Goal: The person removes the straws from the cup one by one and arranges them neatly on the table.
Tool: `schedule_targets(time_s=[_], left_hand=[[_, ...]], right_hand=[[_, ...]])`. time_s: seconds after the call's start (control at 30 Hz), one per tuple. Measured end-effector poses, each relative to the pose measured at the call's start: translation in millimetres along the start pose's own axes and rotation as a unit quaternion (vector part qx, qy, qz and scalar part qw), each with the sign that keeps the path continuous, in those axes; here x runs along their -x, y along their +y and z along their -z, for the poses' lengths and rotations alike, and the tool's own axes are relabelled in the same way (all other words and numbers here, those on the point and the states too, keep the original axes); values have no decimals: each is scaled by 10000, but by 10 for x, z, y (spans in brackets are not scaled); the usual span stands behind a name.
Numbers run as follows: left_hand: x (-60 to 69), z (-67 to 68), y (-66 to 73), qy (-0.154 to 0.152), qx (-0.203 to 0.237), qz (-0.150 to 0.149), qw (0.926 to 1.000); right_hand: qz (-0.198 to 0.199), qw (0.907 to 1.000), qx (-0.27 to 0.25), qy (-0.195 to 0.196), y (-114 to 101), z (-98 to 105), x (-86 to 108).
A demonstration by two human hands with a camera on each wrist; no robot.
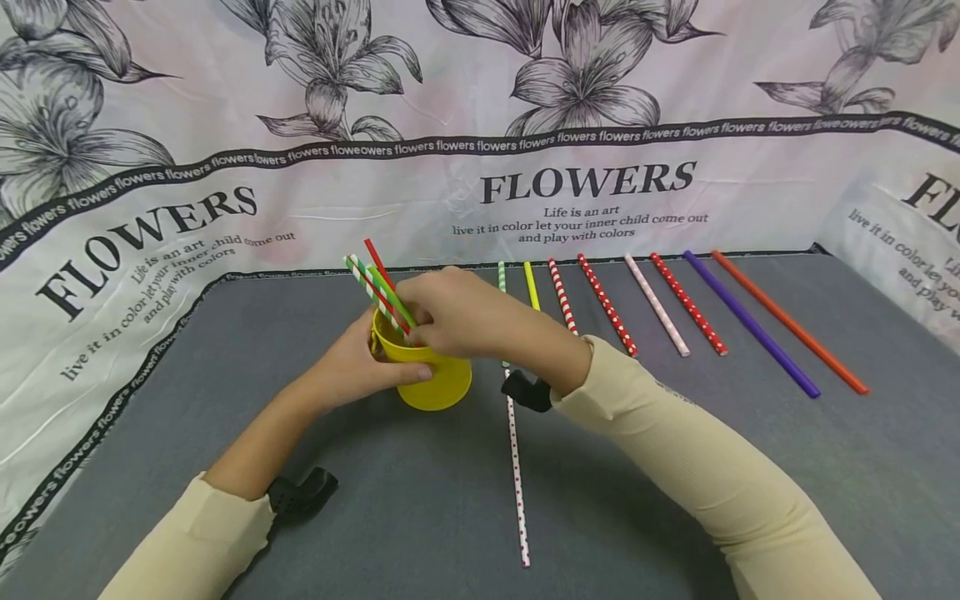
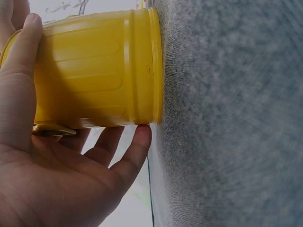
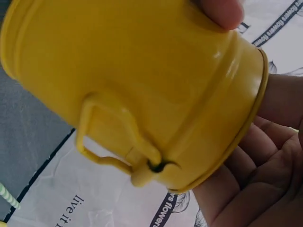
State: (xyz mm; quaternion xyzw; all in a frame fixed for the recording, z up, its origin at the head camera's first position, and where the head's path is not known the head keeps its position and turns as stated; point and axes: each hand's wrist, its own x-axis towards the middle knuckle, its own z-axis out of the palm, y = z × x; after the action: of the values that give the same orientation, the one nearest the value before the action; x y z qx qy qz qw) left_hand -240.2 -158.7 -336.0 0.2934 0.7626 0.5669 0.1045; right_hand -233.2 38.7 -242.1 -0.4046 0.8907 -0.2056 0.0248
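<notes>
- Presently, a yellow bucket stands on the grey worktop, left of centre and towards the far edge, its base resting on the cloth.
- Left hand: grasps the bucket, thumb across the near side, fingers around the left side.
- Right hand: fingers curl down at the bucket's mouth, beside the straws; whether they pinch one cannot be told, as the tips are hidden.
- Bucket contents: a green-and-white striped straw, a green straw and a red straw lean out towards the far left corner.
- Bucket handle: seen at the side in the right wrist view.
- Straw row: laid from behind the right forearm towards the right edge, far ends near the far edge; yellow, red-and-white and pale pink pieces show, with purple and orange nearest the right edge.
- White dotted straw: lies apart from that row, pointing towards the near edge.
- Flower-printed sheet: rises behind the far edge.
</notes>
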Motion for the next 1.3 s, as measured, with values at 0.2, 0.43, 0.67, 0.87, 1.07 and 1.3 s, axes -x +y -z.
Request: schedule_targets(time_s=[0.2,0.43,0.67,0.87,1.07,1.3], left_hand=[[-19,-9,2,-80,127,-140,9998],[-33,-8,-12,-79,146,-195,9997],[-26,-5,-18,-16,53,-139,9999],[-10,8,-21,38,17,-193,9998],[2,13,-21,138,-162,-64,9998],[8,5,-7,217,-258,72,9994]], right_hand=[[-10,9999,-156,-16,-13,4,10],[91,9976,-570,390,-3,35,74],[718,9845,-900,1326,38,14,129],[1438,9587,-1371,2033,55,4,155],[1707,9324,-1713,2684,57,29,211],[1726,9025,-2400,3131,100,114,309]])
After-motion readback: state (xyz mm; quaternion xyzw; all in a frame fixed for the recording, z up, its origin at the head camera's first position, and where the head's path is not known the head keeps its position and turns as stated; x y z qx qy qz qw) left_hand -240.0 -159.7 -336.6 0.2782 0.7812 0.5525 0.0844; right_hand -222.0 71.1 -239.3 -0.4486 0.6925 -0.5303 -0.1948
